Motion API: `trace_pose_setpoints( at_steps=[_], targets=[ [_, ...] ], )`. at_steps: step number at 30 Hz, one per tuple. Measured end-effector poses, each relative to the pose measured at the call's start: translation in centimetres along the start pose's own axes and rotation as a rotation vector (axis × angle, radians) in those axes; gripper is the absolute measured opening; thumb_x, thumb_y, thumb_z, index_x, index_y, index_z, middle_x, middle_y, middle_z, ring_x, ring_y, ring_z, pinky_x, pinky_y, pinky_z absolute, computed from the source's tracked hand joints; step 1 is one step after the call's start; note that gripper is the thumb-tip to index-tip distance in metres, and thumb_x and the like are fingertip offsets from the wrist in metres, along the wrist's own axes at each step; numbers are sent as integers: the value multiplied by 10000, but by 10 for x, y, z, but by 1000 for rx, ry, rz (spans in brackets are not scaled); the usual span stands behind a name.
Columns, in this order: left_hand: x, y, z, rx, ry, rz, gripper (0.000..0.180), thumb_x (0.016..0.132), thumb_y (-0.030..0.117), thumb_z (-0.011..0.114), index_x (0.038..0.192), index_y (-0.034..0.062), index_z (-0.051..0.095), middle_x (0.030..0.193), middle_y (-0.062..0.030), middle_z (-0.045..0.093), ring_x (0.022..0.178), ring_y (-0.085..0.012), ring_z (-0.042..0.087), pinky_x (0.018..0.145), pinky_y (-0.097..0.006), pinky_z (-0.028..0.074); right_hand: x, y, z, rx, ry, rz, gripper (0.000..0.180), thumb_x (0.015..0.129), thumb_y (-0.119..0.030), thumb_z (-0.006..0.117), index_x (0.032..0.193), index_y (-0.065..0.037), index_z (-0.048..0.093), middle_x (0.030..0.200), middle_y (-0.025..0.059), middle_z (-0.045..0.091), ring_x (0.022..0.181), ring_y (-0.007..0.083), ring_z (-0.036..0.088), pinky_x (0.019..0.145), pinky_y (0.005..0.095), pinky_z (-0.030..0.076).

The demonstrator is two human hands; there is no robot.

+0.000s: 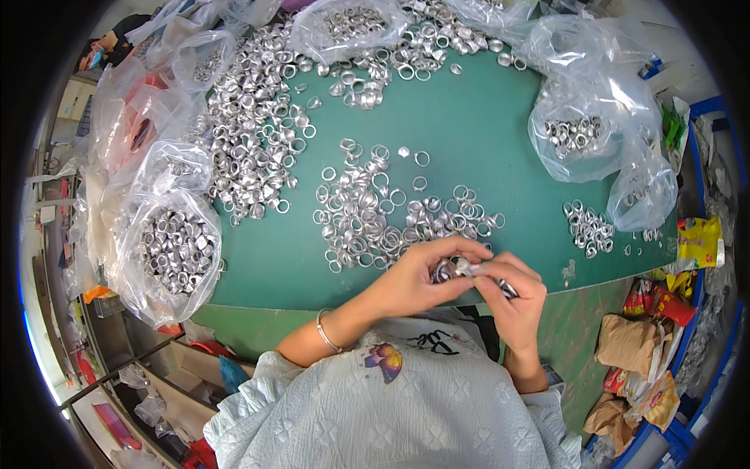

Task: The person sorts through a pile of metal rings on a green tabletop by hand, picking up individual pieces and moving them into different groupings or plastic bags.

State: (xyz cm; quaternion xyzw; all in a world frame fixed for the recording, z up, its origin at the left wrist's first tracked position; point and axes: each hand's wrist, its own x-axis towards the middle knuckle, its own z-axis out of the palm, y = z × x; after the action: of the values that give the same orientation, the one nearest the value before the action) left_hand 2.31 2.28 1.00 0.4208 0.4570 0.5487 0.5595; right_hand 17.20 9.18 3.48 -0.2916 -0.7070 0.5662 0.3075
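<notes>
Close to the table's near edge, my left hand point(422, 273) curls around several silver metal rings point(444, 270). My right hand point(512, 295) meets it, thumb and forefinger pinched at a small shiny piece between the two hands; its exact shape is partly covered. More rings show under the curled fingers of the right hand. Just beyond my hands lies a loose pile of silver rings point(363, 223) on the green tabletop point(484, 133). A few single rings lie apart at its far side.
A large heap of rings point(254, 125) spreads along the left and far side. Clear plastic bags of rings stand at the left point(176, 250) and right point(574, 137). A smaller ring cluster point(588, 228) lies to the right. Paper bags point(629, 344) sit beside the table; another person point(109, 47) is far left.
</notes>
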Motion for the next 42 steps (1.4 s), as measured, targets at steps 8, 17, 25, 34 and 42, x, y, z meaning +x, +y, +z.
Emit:
trace_pose_setpoints(
  at_steps=[8, 17, 25, 34, 42],
  targets=[
    [-4, -12, -4, -528, 112, -240, 273, 772, -54, 409, 1021, -21, 516, 798, -80, 516, 481, -49, 364, 381, -170, 224, -5, 34, -24, 1155, 144, 568, 262, 913, -219, 430, 958, 19, 529, 676, 29, 427, 523, 69, 361, 384, 187, 258],
    [-8, -17, 0, -464, 175, -332, 197, 886, 114, 472, 944, -23, 602, 678, -27, 519, 454, -37, 359, 376, -168, 229, -13, 54, -17, 1567, 141, 713, 382, 928, -288, 374, 1054, 41, 522, 1019, 158, 563, 871, 233, 559, 689, 298, 488],
    [-7, -19, 4, -385, 175, -287, 189, 881, 86, 479, 1014, 7, 586, 673, -14, 517, 468, -29, 381, 374, -163, 242, -10, 42, -13, 1701, 114, 756, 386, 935, -266, 350, 1116, 51, 474, 1077, 185, 542, 976, 269, 547, 829, 348, 484],
    [-8, -19, 4, -380, 187, -286, 184, 885, 96, 479, 1008, 14, 589, 646, -1, 502, 467, -25, 380, 378, -157, 241, -12, 43, -9, 1742, 134, 816, 386, 935, -253, 352, 1117, 68, 463, 1085, 200, 526, 1007, 283, 532, 864, 349, 476],
    [-10, -18, 1, -387, 211, -318, 177, 889, 103, 476, 991, 17, 593, 641, 0, 501, 461, -22, 372, 374, -158, 236, -13, 41, -9, 1565, 224, 893, 357, 915, -266, 416, 1076, 38, 511, 966, 151, 559, 867, 222, 544, 715, 285, 469]
  ],
)
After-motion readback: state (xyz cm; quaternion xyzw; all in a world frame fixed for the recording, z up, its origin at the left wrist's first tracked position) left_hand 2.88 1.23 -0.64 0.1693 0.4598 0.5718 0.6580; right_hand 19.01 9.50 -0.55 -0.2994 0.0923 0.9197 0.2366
